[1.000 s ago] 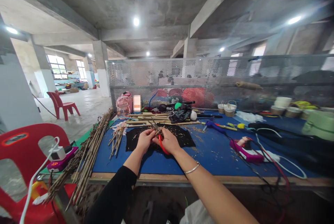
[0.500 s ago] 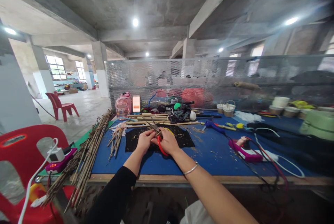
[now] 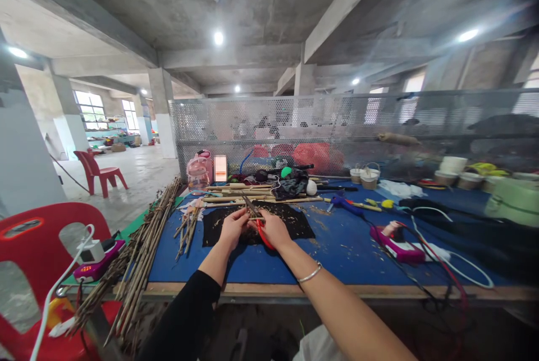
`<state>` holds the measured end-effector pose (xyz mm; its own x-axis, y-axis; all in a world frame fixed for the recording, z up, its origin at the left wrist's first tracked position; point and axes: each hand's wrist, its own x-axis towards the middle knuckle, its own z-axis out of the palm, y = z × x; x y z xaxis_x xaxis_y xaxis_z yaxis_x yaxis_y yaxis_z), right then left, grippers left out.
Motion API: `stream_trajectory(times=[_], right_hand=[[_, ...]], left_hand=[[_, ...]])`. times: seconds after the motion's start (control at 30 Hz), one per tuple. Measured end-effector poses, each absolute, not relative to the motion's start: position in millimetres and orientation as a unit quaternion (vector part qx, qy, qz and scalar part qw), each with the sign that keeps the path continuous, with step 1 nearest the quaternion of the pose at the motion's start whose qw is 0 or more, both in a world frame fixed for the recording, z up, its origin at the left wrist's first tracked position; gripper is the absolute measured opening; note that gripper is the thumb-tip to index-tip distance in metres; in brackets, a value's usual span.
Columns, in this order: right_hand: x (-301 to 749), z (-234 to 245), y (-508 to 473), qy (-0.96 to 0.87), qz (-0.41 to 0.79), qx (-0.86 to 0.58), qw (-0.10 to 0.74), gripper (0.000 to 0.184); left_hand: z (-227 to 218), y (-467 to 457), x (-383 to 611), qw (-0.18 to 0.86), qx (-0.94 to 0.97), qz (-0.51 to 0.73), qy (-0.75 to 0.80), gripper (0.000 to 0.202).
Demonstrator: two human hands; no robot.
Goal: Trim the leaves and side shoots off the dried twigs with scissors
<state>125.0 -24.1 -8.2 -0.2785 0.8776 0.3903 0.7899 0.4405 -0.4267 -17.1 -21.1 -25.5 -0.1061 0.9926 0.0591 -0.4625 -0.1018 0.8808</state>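
Observation:
Over a black mat [image 3: 298, 225] on the blue table [image 3: 337, 248], my left hand [image 3: 233, 227] pinches a short thin stick [image 3: 255, 218] at its left end. My right hand [image 3: 273, 228] is closed round red-handled shears [image 3: 263, 234], whose blades point up and left across the stick. Both hands nearly touch above the mat, which is strewn with wood chips. A silver bangle sits on my right wrist.
Bundles of long sticks [image 3: 143, 243] lie along the table's left edge, more sticks [image 3: 252, 191] behind the mat. A purple glue gun [image 3: 398, 244] with cables lies at right. A red chair [image 3: 37, 260] holding a charger stands at left; a mesh fence [image 3: 337, 125] backs the table.
The stick between my hands has turned from slanted to nearly level, and both hands have shifted slightly toward me. The shears stay in my right hand.

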Motion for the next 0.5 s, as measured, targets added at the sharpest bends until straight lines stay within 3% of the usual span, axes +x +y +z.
stream_trajectory(times=[0.3, 0.5], right_hand=[[123.1, -13.5, -21.3, -0.823, 0.021, -0.449, 0.348, 0.057], [123.2, -11.1, -25.9, -0.817, 0.058, -0.472, 0.325, 0.041]], left_hand=[[-28.5, -19.3, -17.5, 0.573, 0.395, 0.639, 0.327, 0.036], [-30.6, -17.8, -19.3, 0.566, 0.387, 0.644, 0.340, 0.036]])
